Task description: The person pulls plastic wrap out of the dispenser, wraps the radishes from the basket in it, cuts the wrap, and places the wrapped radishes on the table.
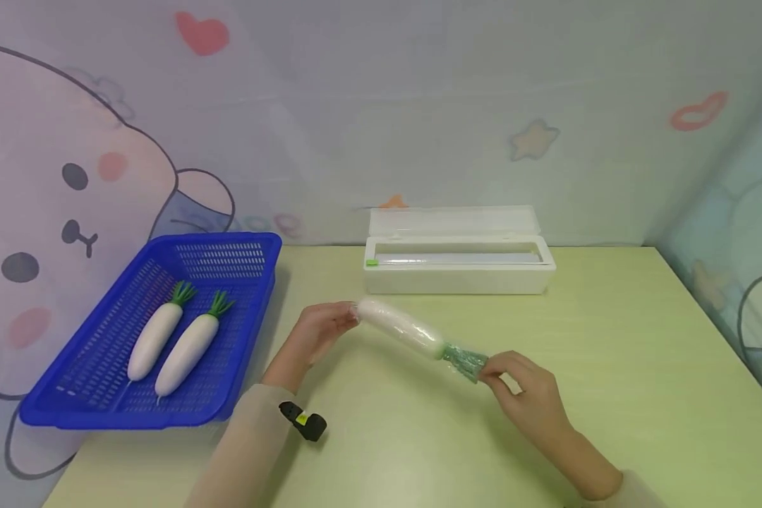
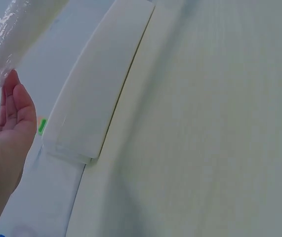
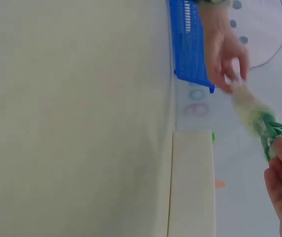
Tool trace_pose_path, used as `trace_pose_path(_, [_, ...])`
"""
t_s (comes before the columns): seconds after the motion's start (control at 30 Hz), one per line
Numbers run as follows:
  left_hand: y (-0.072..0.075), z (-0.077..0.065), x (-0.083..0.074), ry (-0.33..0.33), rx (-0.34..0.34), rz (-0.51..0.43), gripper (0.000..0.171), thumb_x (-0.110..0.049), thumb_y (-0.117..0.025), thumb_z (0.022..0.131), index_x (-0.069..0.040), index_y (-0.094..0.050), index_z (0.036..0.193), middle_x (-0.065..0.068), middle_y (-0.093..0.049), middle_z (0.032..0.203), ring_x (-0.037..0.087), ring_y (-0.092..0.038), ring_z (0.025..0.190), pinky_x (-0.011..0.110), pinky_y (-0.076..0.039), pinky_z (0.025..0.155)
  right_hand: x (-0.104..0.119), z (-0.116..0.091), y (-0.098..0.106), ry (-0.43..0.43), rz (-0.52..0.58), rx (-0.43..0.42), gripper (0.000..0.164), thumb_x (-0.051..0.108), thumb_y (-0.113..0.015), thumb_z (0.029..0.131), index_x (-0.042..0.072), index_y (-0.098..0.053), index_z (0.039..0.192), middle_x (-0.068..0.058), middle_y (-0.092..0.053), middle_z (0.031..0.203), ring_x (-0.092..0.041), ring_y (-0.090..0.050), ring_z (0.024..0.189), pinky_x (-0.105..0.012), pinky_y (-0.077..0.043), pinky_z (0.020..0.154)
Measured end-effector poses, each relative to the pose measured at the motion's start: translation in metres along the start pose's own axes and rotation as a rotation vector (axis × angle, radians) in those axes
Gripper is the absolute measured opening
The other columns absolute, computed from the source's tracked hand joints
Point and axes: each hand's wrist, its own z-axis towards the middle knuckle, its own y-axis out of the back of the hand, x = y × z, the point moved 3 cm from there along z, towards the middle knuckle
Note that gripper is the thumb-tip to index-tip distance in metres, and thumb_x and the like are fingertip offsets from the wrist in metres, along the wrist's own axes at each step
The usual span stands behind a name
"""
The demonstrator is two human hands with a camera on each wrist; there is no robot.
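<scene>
A white radish (image 1: 400,326) with green leaves, wrapped in clear plastic film, is held up above the table between both hands. My left hand (image 1: 324,326) pinches the film at its root end; the left wrist view shows the glossy wrap (image 2: 5,47) between thumb and fingers. At the leafy end, my right hand (image 1: 525,388) pinches the film-covered green tops (image 3: 274,132). Behind the radish stands a white cling film box (image 1: 457,281), its lid (image 1: 454,221) raised and a roll (image 1: 463,258) lying inside.
At the left, a blue basket (image 1: 241,353) holds two unwrapped white radishes (image 1: 155,341) with green tops. A printed cloth wall (image 1: 381,127) rises behind the pale green table (image 1: 641,395). A black wrist camera (image 1: 305,421) sits on the left sleeve.
</scene>
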Motion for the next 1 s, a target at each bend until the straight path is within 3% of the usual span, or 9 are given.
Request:
trace_pose_path(0.1, [0.008,-0.024,0.0,-0.011,-0.03,0.001,0.041,0.006,-0.045,0.094,-0.015,-0.076,0.078,-0.001,-0.07,0.086,0.012,-0.065,0.085,0.025,-0.052,0.086,-0.014,0.012,-0.004,-0.115,0.055,-0.017,0.031,-0.02,-0.074,0.067,0.006,-0.067,0.082,-0.004,-0.068,0.081,-0.007,-0.063,0.076,-0.01,-0.048,0.075])
trace_pose_path(0.23, [0.021,-0.059,0.004,0.005,-0.04,0.04,0.044,0.01,-0.045,0.093,-0.017,-0.078,0.079,-0.003,-0.069,0.093,0.011,-0.065,0.091,0.025,-0.052,0.088,-0.033,0.033,-0.018,-0.317,0.141,-0.016,0.016,-0.012,-0.072,0.077,0.002,-0.07,0.084,-0.011,-0.07,0.082,0.002,-0.062,0.076,-0.01,-0.049,0.074])
trace_pose_path(0.37, [0.032,-0.092,0.006,0.026,-0.081,0.108,0.037,0.01,-0.05,0.091,-0.015,-0.074,0.08,-0.004,-0.064,0.098,0.011,-0.064,0.093,0.026,-0.052,0.088,-0.05,0.057,-0.043,-0.497,0.22,0.071,0.007,-0.001,-0.07,0.085,-0.002,-0.069,0.092,-0.016,-0.071,0.09,0.002,-0.062,0.08,-0.012,-0.05,0.074])
trace_pose_path(0.43, [0.037,-0.106,0.006,0.033,-0.158,0.126,0.027,0.013,-0.053,0.088,-0.01,-0.066,0.081,-0.002,-0.064,0.096,0.012,-0.066,0.089,0.027,-0.053,0.086,-0.055,0.069,-0.06,-0.555,0.246,0.136,0.011,0.004,-0.069,0.087,-0.002,-0.069,0.096,-0.016,-0.071,0.094,-0.002,-0.064,0.083,-0.014,-0.051,0.074])
trace_pose_path(0.53, [0.044,-0.125,0.007,0.047,-0.336,0.137,0.022,0.016,-0.055,0.085,-0.005,-0.049,0.086,0.002,-0.064,0.092,0.014,-0.067,0.084,0.028,-0.055,0.081,-0.06,0.087,-0.091,-0.602,0.294,0.226,0.014,0.008,-0.068,0.089,-0.002,-0.068,0.1,-0.016,-0.071,0.099,-0.014,-0.067,0.087,-0.021,-0.053,0.075])
trace_pose_path(0.6, [0.047,-0.137,0.009,0.073,-0.466,0.188,0.025,0.014,-0.059,0.084,-0.005,-0.043,0.086,0.004,-0.066,0.094,0.013,-0.067,0.082,0.027,-0.055,0.079,-0.06,0.096,-0.113,-0.616,0.335,0.27,0.016,0.008,-0.066,0.091,-0.003,-0.067,0.102,-0.017,-0.071,0.102,-0.021,-0.067,0.089,-0.03,-0.055,0.077])
trace_pose_path(0.7, [0.051,-0.154,0.013,0.117,-0.613,0.32,0.025,0.005,-0.067,0.082,-0.005,-0.044,0.083,0.006,-0.07,0.098,0.008,-0.064,0.082,0.022,-0.053,0.075,-0.058,0.109,-0.146,-0.62,0.396,0.315,0.016,0.005,-0.061,0.093,-0.004,-0.066,0.105,-0.019,-0.069,0.106,-0.029,-0.067,0.095,-0.036,-0.055,0.079])
trace_pose_path(0.83, [0.056,-0.172,0.018,0.139,-0.728,0.396,0.024,-0.001,-0.074,0.079,-0.004,-0.05,0.077,0.004,-0.072,0.094,0.002,-0.063,0.078,0.018,-0.052,0.071,-0.051,0.122,-0.186,-0.625,0.463,0.37,0.018,-0.001,-0.052,0.095,-0.007,-0.064,0.108,-0.022,-0.067,0.112,-0.032,-0.064,0.103,-0.033,-0.055,0.081])
trace_pose_path(1.0, [0.068,-0.185,0.018,0.083,-0.831,0.342,0.018,0.005,-0.07,0.08,0.004,-0.053,0.085,-0.001,-0.07,0.084,0.0,-0.062,0.075,0.017,-0.052,0.071,-0.041,0.134,-0.227,-0.634,0.55,0.416,0.024,-0.007,-0.044,0.093,-0.011,-0.06,0.112,-0.025,-0.064,0.115,-0.034,-0.062,0.106,-0.032,-0.054,0.083])
